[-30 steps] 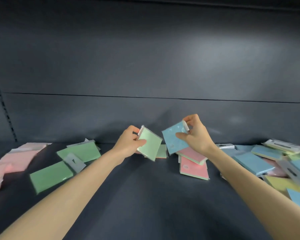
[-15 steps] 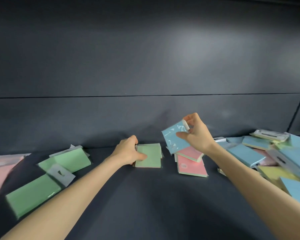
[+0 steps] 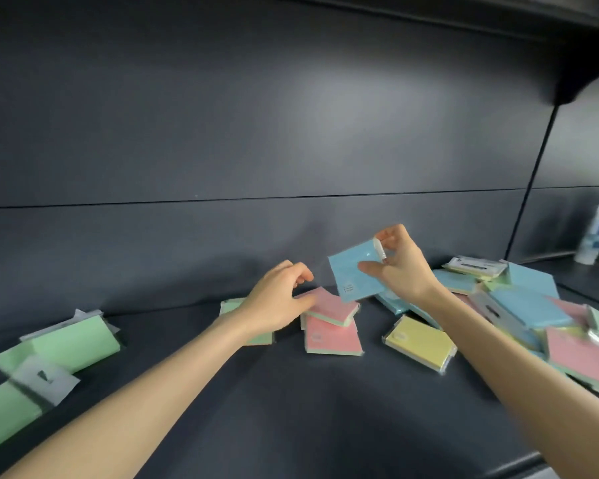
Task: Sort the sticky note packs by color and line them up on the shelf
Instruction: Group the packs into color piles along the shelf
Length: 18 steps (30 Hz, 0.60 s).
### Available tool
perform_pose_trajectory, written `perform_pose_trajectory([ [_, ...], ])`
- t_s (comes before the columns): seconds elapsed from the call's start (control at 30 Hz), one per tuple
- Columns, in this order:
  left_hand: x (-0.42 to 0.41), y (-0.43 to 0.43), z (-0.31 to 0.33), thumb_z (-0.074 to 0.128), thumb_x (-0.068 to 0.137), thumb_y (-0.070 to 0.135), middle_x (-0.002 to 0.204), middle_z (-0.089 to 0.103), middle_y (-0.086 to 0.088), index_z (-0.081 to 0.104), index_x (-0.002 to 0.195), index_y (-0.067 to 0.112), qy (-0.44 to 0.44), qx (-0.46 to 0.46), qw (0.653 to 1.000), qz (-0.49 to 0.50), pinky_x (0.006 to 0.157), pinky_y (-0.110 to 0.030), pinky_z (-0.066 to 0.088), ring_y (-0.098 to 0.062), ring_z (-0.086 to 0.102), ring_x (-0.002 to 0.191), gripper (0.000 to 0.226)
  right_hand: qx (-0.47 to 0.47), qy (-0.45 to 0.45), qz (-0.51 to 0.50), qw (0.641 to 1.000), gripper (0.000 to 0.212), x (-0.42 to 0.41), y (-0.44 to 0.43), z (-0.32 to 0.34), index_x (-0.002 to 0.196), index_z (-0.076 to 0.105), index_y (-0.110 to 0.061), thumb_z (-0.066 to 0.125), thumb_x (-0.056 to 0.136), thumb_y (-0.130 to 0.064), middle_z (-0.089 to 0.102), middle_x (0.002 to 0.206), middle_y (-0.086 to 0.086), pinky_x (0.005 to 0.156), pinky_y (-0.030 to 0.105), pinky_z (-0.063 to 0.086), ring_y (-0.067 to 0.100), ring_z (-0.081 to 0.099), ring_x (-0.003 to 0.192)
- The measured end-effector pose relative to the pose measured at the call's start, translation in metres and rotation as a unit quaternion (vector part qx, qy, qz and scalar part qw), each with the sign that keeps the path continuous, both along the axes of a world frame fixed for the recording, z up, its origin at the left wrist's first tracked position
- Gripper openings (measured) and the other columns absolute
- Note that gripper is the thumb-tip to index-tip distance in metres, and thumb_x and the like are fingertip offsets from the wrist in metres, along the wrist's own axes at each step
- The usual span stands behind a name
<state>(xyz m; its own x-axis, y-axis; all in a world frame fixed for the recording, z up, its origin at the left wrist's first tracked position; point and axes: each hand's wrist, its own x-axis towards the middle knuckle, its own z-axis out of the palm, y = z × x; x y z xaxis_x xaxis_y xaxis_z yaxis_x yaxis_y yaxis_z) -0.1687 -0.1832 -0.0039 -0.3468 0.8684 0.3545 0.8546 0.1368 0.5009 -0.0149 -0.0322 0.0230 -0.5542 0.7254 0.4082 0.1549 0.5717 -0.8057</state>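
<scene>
Blue stands out against the dark shelf (image 3: 256, 409): the blue pack (image 3: 355, 273) hangs tilted just above and right of the pink stack (image 3: 332, 326), pinched by the right hand (image 3: 400, 267) with the thumb on its face and fingers behind its tabbed corner. The left hand (image 3: 277, 302) hovers at the stack's left side, empty and loosely curled. Its thumb is at the top pink pack's edge, though whether it touches is unclear.

Left of the stack, a green pack (image 3: 230, 305) lies partly under that wrist, with more greens (image 3: 73, 340) well beyond it. A yellow pack (image 3: 417, 342) sits just right of the stack, before the unsorted heap (image 3: 526, 305).

Sorting looks barely begun. The glossy blue pack could slip from so slight a pinch and drop onto the stack. A left-hand pull on the top pink could skew the one beneath — or the forearm could drag the green pack askew.
</scene>
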Motion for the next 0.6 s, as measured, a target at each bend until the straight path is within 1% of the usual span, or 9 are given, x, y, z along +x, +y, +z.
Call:
perform_pose_trajectory([
  [0.1, 0.018, 0.028, 0.010, 0.064, 0.087, 0.033, 0.119, 0.051, 0.005, 0.049, 0.127, 0.018, -0.037, 0.013, 0.999, -0.026, 0.086, -0.022, 0.040, -0.011, 0.050, 0.106, 0.046, 0.012, -0.008, 0.019, 1.000, 0.045, 0.012, 0.019, 0.003, 0.104, 0.042, -0.018, 0.076, 0.076, -0.011, 0.054, 0.103, 0.000, 0.061, 0.026, 0.044, 0.024, 0.058, 0.081],
  [0.17, 0.032, 0.049, 0.014, 0.066, 0.085, 0.036, 0.121, 0.052, 0.006, 0.044, 0.131, 0.019, -0.067, 0.012, 0.997, -0.032, 0.090, -0.023, 0.041, -0.010, 0.052, 0.108, 0.054, 0.015, -0.016, 0.035, 0.999, 0.046, 0.020, 0.035, 0.002, 0.103, 0.042, -0.020, 0.078, 0.074, -0.014, 0.054, 0.103, -0.001, 0.062, 0.026, 0.041, 0.024, 0.057, 0.079],
  [0.23, 0.046, 0.070, 0.016, 0.069, 0.084, 0.033, 0.115, 0.056, 0.005, 0.043, 0.132, 0.017, -0.118, 0.017, 0.992, -0.030, 0.089, -0.023, 0.043, -0.010, 0.056, 0.101, 0.056, 0.011, -0.021, 0.054, 0.998, 0.047, 0.029, 0.053, 0.002, 0.101, 0.042, -0.024, 0.079, 0.073, -0.016, 0.056, 0.104, 0.000, 0.066, 0.028, 0.042, 0.025, 0.058, 0.081],
  [0.3, 0.055, 0.090, 0.016, 0.071, 0.082, 0.030, 0.104, 0.060, 0.003, 0.044, 0.131, 0.014, -0.171, 0.029, 0.985, -0.012, 0.089, -0.033, 0.049, -0.016, 0.062, 0.093, 0.058, 0.007, -0.032, 0.070, 0.997, 0.045, 0.039, 0.070, 0.005, 0.097, 0.043, -0.026, 0.079, 0.073, -0.014, 0.058, 0.104, 0.002, 0.066, 0.029, 0.044, 0.023, 0.060, 0.079],
  [0.37, 0.063, 0.107, 0.016, 0.074, 0.080, 0.026, 0.091, 0.061, 0.001, 0.054, 0.122, 0.011, -0.198, 0.039, 0.979, 0.003, 0.089, -0.043, 0.052, -0.023, 0.065, 0.086, 0.049, -0.002, -0.032, 0.096, 0.995, 0.043, 0.047, 0.086, 0.007, 0.097, 0.044, -0.021, 0.078, 0.074, -0.008, 0.060, 0.099, 0.002, 0.061, 0.024, 0.044, 0.016, 0.059, 0.072],
  [0.4, 0.066, 0.115, 0.016, 0.075, 0.079, 0.024, 0.085, 0.062, 0.000, 0.059, 0.113, 0.010, -0.207, 0.043, 0.977, 0.006, 0.087, -0.045, 0.053, -0.023, 0.065, 0.082, 0.039, -0.004, -0.036, 0.106, 0.994, 0.043, 0.050, 0.095, 0.007, 0.098, 0.043, -0.018, 0.077, 0.074, -0.007, 0.061, 0.097, 0.002, 0.056, 0.019, 0.044, 0.013, 0.059, 0.071],
  [0.47, 0.073, 0.128, 0.016, 0.074, 0.080, 0.020, 0.080, 0.063, -0.002, 0.062, 0.097, 0.007, -0.212, 0.048, 0.976, 0.015, 0.084, -0.047, 0.054, -0.020, 0.063, 0.074, 0.024, -0.002, -0.057, 0.125, 0.991, 0.042, 0.054, 0.113, 0.005, 0.095, 0.043, -0.020, 0.077, 0.074, -0.009, 0.063, 0.099, 0.005, 0.048, 0.014, 0.042, 0.013, 0.060, 0.072],
  [0.53, 0.079, 0.138, 0.015, 0.072, 0.081, 0.015, 0.080, 0.065, -0.004, 0.059, 0.088, 0.007, -0.227, 0.055, 0.972, 0.024, 0.083, -0.048, 0.055, -0.022, 0.065, 0.076, 0.017, -0.003, -0.081, 0.145, 0.986, 0.040, 0.057, 0.128, 0.002, 0.091, 0.044, -0.023, 0.078, 0.074, -0.014, 0.064, 0.101, 0.010, 0.051, 0.022, 0.047, 0.019, 0.063, 0.075],
  [0.6, 0.083, 0.145, 0.016, 0.069, 0.083, 0.011, 0.081, 0.067, -0.007, 0.056, 0.084, 0.009, -0.240, 0.064, 0.968, 0.032, 0.080, -0.046, 0.057, -0.025, 0.068, 0.078, 0.013, -0.001, -0.116, 0.160, 0.980, 0.032, 0.058, 0.142, 0.001, 0.089, 0.050, -0.020, 0.078, 0.074, -0.015, 0.066, 0.092, 0.009, 0.063, 0.035, 0.054, 0.022, 0.064, 0.077],
])
